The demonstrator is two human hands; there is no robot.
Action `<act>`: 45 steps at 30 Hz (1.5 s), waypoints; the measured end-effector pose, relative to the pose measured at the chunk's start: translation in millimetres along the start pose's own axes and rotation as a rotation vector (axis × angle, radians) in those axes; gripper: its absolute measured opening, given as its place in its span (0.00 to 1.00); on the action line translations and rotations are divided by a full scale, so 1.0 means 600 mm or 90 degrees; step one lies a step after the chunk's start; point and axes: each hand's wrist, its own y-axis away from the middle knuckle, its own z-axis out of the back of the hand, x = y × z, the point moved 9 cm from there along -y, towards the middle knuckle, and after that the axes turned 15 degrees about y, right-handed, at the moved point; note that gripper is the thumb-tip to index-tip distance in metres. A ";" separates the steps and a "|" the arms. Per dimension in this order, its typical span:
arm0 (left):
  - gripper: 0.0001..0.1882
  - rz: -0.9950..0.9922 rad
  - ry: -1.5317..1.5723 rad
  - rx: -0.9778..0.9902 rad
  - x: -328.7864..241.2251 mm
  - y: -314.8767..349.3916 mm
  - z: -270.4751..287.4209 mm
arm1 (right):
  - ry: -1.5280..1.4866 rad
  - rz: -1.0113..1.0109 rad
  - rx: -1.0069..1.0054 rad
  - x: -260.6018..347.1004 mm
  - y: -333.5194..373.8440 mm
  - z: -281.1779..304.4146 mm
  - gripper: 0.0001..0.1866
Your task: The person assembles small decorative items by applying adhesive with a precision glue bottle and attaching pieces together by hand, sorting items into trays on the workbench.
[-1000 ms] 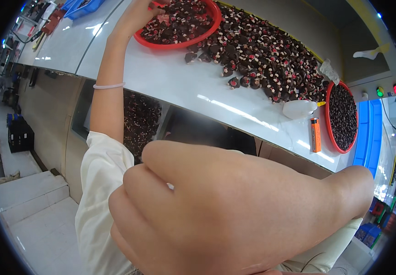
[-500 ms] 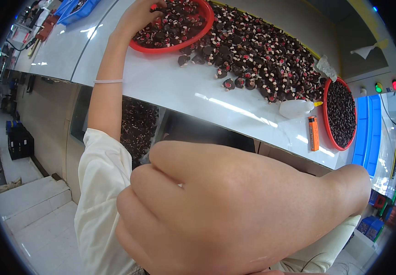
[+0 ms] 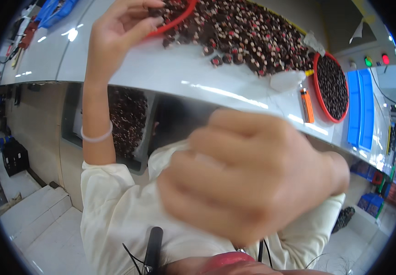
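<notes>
My left hand (image 3: pixel 120 34) is at the near rim of a red basin (image 3: pixel 177 22) on the far left. Its thumb and fingers are curled around a small dark part (image 3: pixel 155 13), one of the many in the basin. Close to the camera, my right hand (image 3: pixel 243 169) is a blurred fist, back toward me, in front of the bench edge. What its fingers enclose, if anything, is hidden. A wide heap of small dark parts (image 3: pixel 253 41) with cream pegs and red spots covers the white bench beyond both hands.
On the bench's right are a white bottle with a yellow tip (image 3: pixel 287 80), an orange box (image 3: pixel 307 106), a red basin of tiny dark pieces (image 3: pixel 316 85) and blue trays (image 3: pixel 360 110). An open drawer (image 3: pixel 149 133) below holds more dark parts. Crumpled plastic (image 3: pixel 315 43) lies behind.
The view has shifted, so the bench sits higher in it. My left hand has drawn back toward the basin's near rim. My right fist has moved right and away from the camera.
</notes>
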 end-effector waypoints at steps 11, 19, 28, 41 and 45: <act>0.17 0.032 0.331 0.130 -0.036 0.164 -0.218 | -0.123 -0.402 -0.307 -0.086 0.190 -0.031 0.10; 0.21 -0.045 0.341 0.113 -0.022 0.182 -0.252 | -0.166 -0.480 -0.446 -0.068 0.265 -0.042 0.11; 0.18 0.020 0.530 0.059 0.022 0.193 -0.286 | -0.151 -0.468 -0.477 -0.054 0.299 -0.044 0.13; 0.20 -0.060 0.506 0.173 0.026 0.191 -0.307 | -0.214 -0.512 -0.508 -0.065 0.326 -0.060 0.22; 0.17 0.006 0.493 0.106 0.023 0.199 -0.304 | -0.066 -0.492 -0.492 -0.050 0.320 -0.048 0.19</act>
